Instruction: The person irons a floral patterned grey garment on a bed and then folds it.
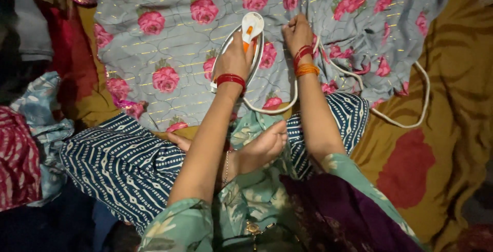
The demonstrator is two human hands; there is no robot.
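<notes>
Hands [233, 59] iron [246, 46] floral grey cloth [169, 41].

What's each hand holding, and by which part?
Left hand grips the white-and-orange electric iron by its top handle. Right hand is fisted on the grey rose-print fabric; whether it pinches it cannot be told.

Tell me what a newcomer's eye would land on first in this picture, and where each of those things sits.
First comes the grey cloth with pink roses, spread across the upper half of the view. At its middle the left hand grips a white iron with an orange button, while the right hand is fisted on the cloth just beside it. The iron's white cord loops off to the right over a mustard and red sheet.
</notes>
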